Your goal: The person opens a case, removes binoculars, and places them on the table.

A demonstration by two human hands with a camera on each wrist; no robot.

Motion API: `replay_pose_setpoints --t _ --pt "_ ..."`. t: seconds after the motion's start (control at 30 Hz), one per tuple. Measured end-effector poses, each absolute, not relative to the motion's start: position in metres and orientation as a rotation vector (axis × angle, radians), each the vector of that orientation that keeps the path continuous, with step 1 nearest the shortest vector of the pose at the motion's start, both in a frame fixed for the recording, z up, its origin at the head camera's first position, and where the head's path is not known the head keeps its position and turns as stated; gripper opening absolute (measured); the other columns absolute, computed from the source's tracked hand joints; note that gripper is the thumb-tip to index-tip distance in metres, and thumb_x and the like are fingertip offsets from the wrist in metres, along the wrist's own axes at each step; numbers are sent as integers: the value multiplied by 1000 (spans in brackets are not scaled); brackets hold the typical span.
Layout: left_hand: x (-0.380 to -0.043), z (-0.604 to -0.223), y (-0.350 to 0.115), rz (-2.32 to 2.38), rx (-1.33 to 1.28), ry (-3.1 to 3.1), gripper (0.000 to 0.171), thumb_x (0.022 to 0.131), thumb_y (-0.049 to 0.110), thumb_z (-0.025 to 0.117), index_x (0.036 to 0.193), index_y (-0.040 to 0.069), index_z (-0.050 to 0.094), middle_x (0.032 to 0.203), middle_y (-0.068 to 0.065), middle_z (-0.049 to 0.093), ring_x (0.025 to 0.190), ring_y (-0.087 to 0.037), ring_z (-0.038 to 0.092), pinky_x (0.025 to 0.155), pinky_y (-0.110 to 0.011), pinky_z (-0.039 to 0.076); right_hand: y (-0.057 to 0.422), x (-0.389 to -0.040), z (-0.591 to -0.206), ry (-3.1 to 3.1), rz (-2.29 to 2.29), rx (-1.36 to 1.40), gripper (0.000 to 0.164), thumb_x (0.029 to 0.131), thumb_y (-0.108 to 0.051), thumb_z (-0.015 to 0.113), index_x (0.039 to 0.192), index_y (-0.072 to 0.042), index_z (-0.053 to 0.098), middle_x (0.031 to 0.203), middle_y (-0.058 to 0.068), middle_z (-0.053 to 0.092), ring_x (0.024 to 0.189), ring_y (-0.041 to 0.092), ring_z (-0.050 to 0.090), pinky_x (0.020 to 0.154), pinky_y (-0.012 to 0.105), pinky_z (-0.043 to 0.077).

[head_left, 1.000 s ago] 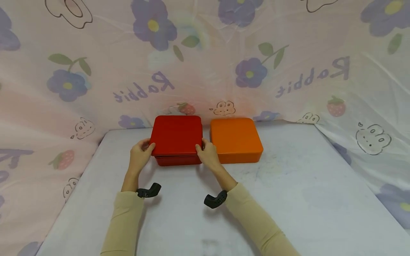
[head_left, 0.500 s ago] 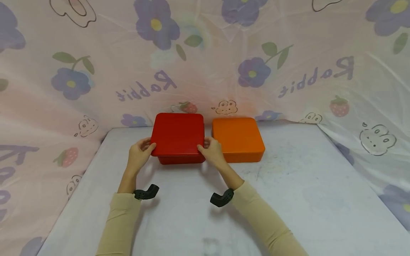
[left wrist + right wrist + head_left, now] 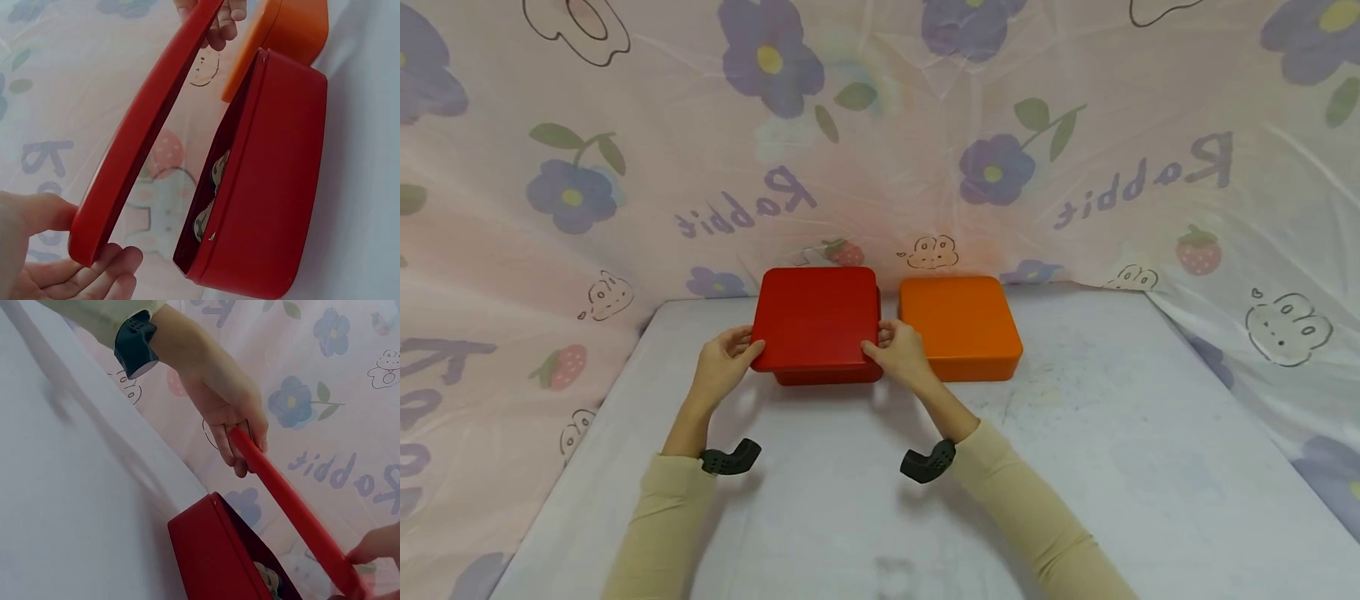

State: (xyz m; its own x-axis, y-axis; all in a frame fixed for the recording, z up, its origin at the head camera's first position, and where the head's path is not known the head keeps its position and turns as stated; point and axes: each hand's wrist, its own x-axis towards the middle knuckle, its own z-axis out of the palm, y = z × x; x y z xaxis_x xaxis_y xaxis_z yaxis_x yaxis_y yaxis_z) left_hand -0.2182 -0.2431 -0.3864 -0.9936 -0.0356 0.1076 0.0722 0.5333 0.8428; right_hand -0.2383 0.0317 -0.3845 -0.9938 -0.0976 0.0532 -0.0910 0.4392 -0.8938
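A red lid [image 3: 816, 317] is held level above a red box [image 3: 829, 377]. My left hand [image 3: 721, 367] pinches the lid's left edge, thumb on top and fingers underneath. On the opposite edge my right hand [image 3: 901, 354] grips it the same way. From the left wrist view, a gap separates the lid [image 3: 134, 144] from the box [image 3: 272, 181]. Through that opening, patterned light-and-dark rounded items [image 3: 203, 222] show inside; their kind is unclear. The right wrist view also catches the lid [image 3: 294, 506] apart from the box [image 3: 212, 556].
An orange box [image 3: 958, 325] stands closed just right of the red one, near my right hand. Both boxes sit towards the back of a white table [image 3: 1075, 467]. Behind hangs a printed cloth [image 3: 880, 125] with flowers and rabbits.
The red lid has risen off the box and shifted slightly towards me, both hands moving with it. The forearms have spread a little outward. Orange box unmoved.
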Motion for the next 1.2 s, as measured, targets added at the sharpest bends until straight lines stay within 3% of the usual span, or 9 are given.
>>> replay_pose_setpoints --t 0.1,0.17,0.27,0.37,0.67,0.83,1.07,1.13,1.2 --pt "-217 -386 -246 -1458 -33 -2662 53 96 24 58 138 -6 46 129 -28 59 109 -28 64 75 0 43 33 -238 -385 2664 -1627 -213 50 84 -11 71 126 11 54 103 23 67 89 29 67 83 33 60" --pt "-216 -385 -247 -1453 -31 -2668 53 96 25 58 138 -5 47 128 -28 60 100 -12 65 75 -1 43 34 -238 -385 2659 -1614 -231 53 84 -12 72 127 11 54 99 22 68 85 26 66 79 30 60" --pt "-214 -384 -249 -1465 -32 -2676 54 96 25 58 139 -5 46 128 -28 60 86 10 56 75 -2 44 36 -237 -385 2638 -1609 -243 57 83 -13 73 130 11 52 93 19 68 80 20 63 74 25 58" --pt "-211 -382 -250 -1482 -33 -2684 54 96 24 58 140 -4 45 127 -28 60 81 17 51 75 -3 44 37 -236 -384 2614 -1602 -251 60 81 -14 75 131 11 51 89 16 67 76 16 58 71 22 56" --pt "-203 -380 -254 -1443 -15 -2772 55 96 25 56 143 0 42 125 -25 61 87 6 55 78 -14 45 41 -230 -388 2537 -1560 -322 64 82 -16 74 134 12 48 87 17 67 73 14 61 79 29 58" --pt "-197 -379 -256 -1429 -12 -2789 55 96 28 55 143 2 43 126 -23 61 91 4 58 81 -16 45 40 -227 -390 2518 -1580 -314 62 82 -16 75 132 11 49 85 14 64 73 14 58 75 24 55" --pt "-190 -380 -259 -1381 10 -2777 54 97 33 56 140 1 48 127 -24 61 110 -30 61 80 -13 45 40 -222 -391 2467 -1606 -338 58 81 -13 75 127 12 50 82 8 58 73 12 51 68 17 47" --pt "-188 -380 -260 -1362 14 -2768 53 96 33 56 138 1 50 126 -24 62 110 -31 60 80 -13 45 40 -221 -392 2443 -1620 -339 58 80 -11 75 126 12 49 80 6 55 73 12 49 68 16 45" --pt "-186 -381 -261 -1338 15 -2759 52 96 33 56 137 2 51 125 -24 63 105 -24 61 79 -13 46 38 -219 -393 2438 -1623 -337 58 80 -10 76 126 13 49 80 5 55 72 11 49 69 17 46"
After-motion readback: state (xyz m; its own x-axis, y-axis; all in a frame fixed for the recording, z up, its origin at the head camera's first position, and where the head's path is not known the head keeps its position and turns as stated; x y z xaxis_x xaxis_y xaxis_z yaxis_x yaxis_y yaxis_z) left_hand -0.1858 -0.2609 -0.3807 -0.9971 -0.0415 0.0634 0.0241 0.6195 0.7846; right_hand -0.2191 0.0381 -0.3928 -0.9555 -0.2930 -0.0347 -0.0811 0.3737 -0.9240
